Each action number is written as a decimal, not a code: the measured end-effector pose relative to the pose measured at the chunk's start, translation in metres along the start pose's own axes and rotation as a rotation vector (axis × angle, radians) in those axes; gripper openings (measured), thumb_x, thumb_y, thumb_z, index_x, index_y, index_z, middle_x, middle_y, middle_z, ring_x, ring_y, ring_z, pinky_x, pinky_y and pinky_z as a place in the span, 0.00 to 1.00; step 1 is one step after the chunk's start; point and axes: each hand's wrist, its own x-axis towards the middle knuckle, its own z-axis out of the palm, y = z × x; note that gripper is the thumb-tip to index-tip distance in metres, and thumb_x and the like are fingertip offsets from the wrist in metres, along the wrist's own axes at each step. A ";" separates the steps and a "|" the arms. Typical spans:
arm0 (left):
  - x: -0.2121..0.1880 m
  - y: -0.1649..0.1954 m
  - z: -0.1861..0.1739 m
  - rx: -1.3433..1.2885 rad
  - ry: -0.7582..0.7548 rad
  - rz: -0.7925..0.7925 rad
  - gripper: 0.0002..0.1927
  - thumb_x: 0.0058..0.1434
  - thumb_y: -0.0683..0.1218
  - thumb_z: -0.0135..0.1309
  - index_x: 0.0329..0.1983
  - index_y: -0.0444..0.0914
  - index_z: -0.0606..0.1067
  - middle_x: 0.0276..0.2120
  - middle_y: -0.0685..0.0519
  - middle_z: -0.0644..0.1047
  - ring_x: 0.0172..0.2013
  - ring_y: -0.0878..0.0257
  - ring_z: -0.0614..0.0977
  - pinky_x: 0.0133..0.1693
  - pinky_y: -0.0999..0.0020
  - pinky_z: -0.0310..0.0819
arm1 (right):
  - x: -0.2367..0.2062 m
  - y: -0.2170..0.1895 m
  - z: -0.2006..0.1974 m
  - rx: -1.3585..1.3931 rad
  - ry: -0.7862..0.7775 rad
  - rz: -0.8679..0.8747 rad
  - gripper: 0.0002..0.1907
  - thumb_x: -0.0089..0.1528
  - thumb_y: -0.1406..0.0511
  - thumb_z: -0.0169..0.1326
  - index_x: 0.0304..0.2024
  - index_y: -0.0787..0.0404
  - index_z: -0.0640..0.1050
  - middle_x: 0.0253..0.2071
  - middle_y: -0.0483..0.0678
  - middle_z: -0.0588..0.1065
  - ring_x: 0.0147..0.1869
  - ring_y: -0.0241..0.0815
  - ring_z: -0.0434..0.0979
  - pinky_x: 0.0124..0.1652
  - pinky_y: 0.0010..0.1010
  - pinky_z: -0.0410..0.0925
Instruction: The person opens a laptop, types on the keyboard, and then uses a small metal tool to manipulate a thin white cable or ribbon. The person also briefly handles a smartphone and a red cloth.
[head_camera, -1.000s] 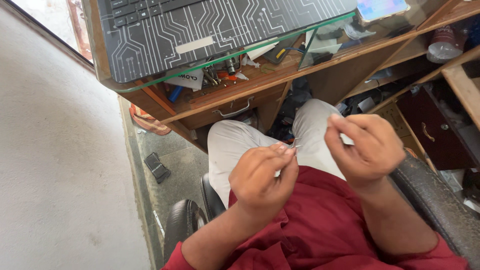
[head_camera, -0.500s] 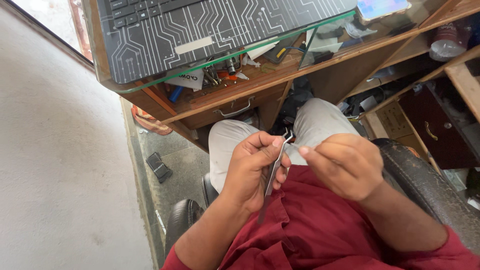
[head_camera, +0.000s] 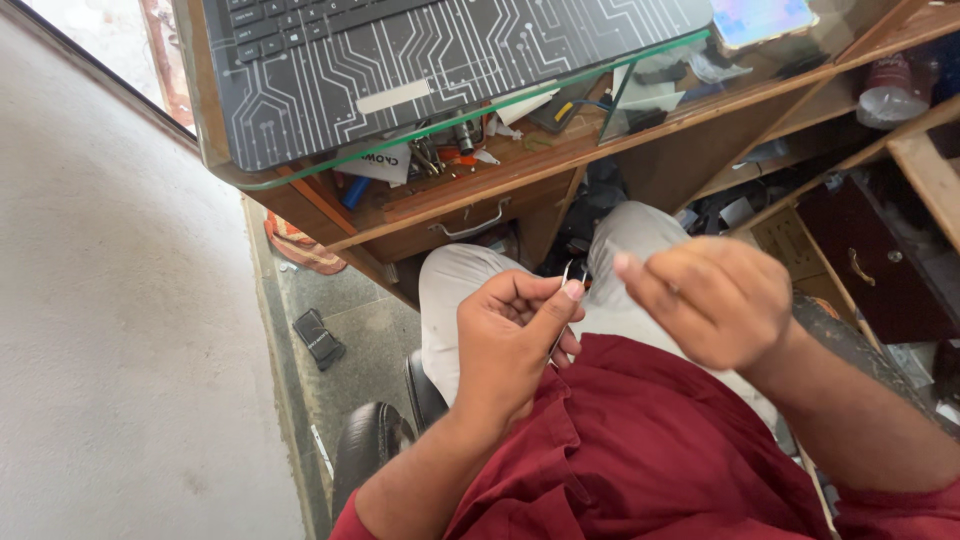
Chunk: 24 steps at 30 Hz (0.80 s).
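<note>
Down over the lap, the left hand (head_camera: 510, 345) pinches a thin pair of metal tweezers (head_camera: 566, 280) between thumb and forefinger, the fingers curled shut around the shaft so that only the forked tips stick up above the thumbnail. The right hand (head_camera: 715, 300) hangs just beside those tips, a little higher, its fingers bunched loosely with the forefinger pointing toward the tweezers; whether it pinches anything small cannot be told, since the fingertips are blurred. Both hands sit above the pale trousers (head_camera: 455, 290) and the red shirt (head_camera: 640, 450), close together but not touching. Ahead stands a wooden desk (head_camera: 470, 190) with a glass top (head_camera: 300, 180), and on the glass lies a dark laptop (head_camera: 420, 60) with a pattern of white lines. Under the glass, the desk's shelf holds a jumble of small tools and bits of paper. A metal drawer handle (head_camera: 468, 224) shows on the desk's front. On the floor to the left lies a small dark block (head_camera: 318, 338), near a black chair edge (head_camera: 370, 445).
</note>
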 end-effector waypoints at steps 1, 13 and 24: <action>0.000 0.000 0.000 0.002 0.002 0.001 0.06 0.61 0.39 0.63 0.35 0.32 0.77 0.28 0.47 0.81 0.20 0.68 0.80 0.19 0.76 0.72 | 0.000 0.001 0.001 0.013 0.015 -0.047 0.15 0.55 0.72 0.64 0.46 0.65 0.86 0.32 0.44 0.75 0.33 0.39 0.76 0.31 0.29 0.69; -0.001 0.001 0.001 -0.001 -0.053 -0.012 0.06 0.62 0.39 0.62 0.36 0.32 0.76 0.27 0.47 0.81 0.19 0.68 0.79 0.19 0.75 0.71 | 0.010 0.017 -0.002 0.034 -0.016 0.057 0.08 0.60 0.73 0.65 0.42 0.67 0.85 0.32 0.48 0.75 0.33 0.44 0.76 0.31 0.33 0.69; 0.006 0.014 -0.021 -0.314 -0.354 -0.350 0.08 0.66 0.39 0.54 0.31 0.37 0.70 0.17 0.44 0.75 0.10 0.62 0.71 0.11 0.72 0.59 | -0.009 -0.011 -0.013 0.373 0.046 -0.011 0.17 0.50 0.70 0.64 0.42 0.68 0.83 0.34 0.48 0.76 0.36 0.44 0.79 0.33 0.32 0.73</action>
